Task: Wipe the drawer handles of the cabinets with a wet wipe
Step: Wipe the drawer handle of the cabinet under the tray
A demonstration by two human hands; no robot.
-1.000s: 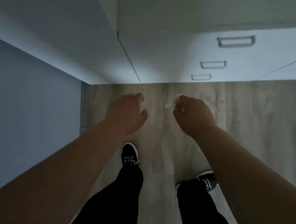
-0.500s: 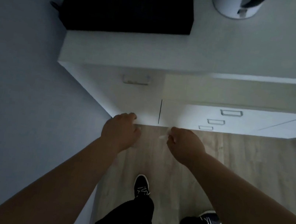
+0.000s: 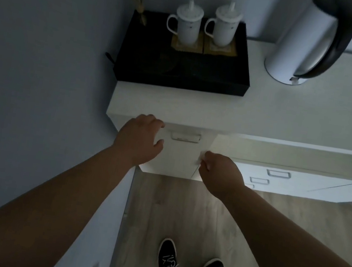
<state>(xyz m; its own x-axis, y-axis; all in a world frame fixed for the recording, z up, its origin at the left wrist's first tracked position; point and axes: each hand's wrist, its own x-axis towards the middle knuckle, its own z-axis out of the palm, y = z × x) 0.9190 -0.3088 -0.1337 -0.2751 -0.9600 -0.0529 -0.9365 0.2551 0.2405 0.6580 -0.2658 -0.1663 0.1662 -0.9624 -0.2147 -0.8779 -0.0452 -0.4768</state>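
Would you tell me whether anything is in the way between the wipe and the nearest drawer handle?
Nothing visible does. The wipe, pinched in the right hand, is just below and right of the handle, with only bare cabinet front between them. The left hand is at the handle's left, off that path.

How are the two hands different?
The left hand holds nothing, its fingers loose; the right hand pinches a white wipe. The left hand is level with the drawer handle, just left of it; the right hand is lower, to the handle's right. Both are held out at the same white cabinet.
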